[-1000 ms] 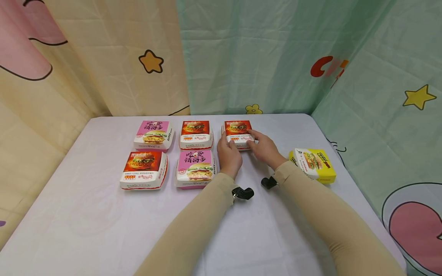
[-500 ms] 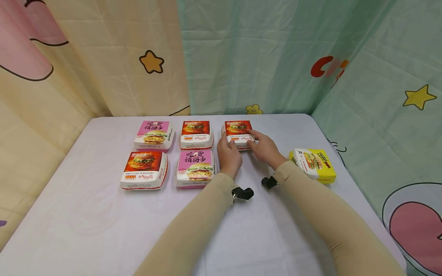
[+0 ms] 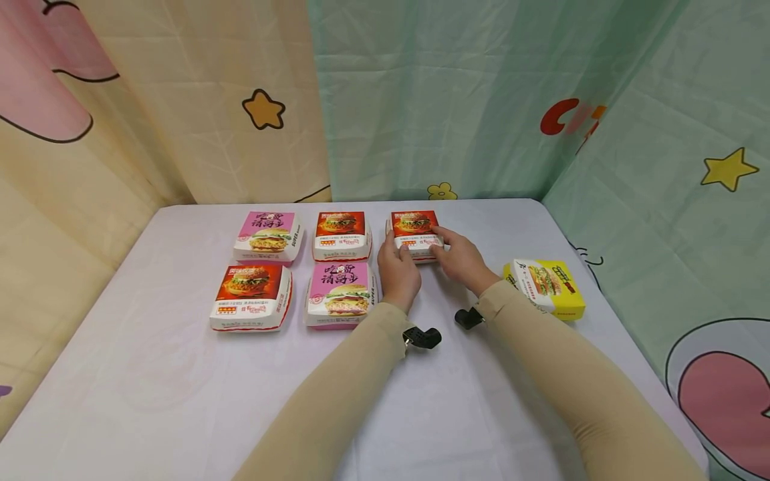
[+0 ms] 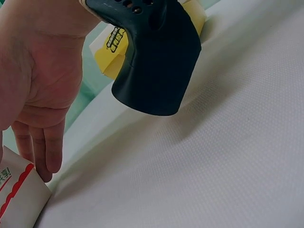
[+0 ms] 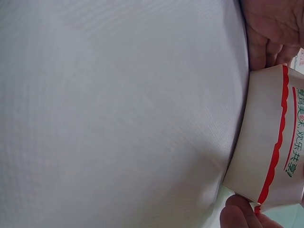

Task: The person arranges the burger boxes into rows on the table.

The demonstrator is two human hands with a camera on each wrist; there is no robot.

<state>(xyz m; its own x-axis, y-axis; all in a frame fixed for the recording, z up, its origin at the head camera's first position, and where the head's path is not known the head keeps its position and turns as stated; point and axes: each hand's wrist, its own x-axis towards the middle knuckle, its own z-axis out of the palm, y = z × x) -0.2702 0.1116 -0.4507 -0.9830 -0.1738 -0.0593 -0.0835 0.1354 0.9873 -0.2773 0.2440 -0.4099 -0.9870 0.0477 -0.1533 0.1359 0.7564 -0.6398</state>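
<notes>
In the head view, a red-and-white burger box [image 3: 415, 230] sits at the back right of a group of boxes on the white table. My left hand [image 3: 399, 275] holds its left side, thumb at the front. On the opposite side my right hand [image 3: 462, 260] grips it, thumb on the front corner. Seen from the left wrist, my right hand [image 4: 45, 80] has its fingertips low against the box's side [image 4: 23, 199]. The right wrist view shows the box's front wall [image 5: 266, 137] between my left hand [image 5: 273, 28] and my right fingers [image 5: 240, 211].
Left of the held box lie a red-and-white box [image 3: 341, 236] and a pink box [image 3: 268, 236]. In front are another pink box [image 3: 341, 294] and another red-and-white box [image 3: 251, 296]. A yellow box [image 3: 544, 287] lies beyond my right forearm. Curtains border the table [image 3: 180, 401].
</notes>
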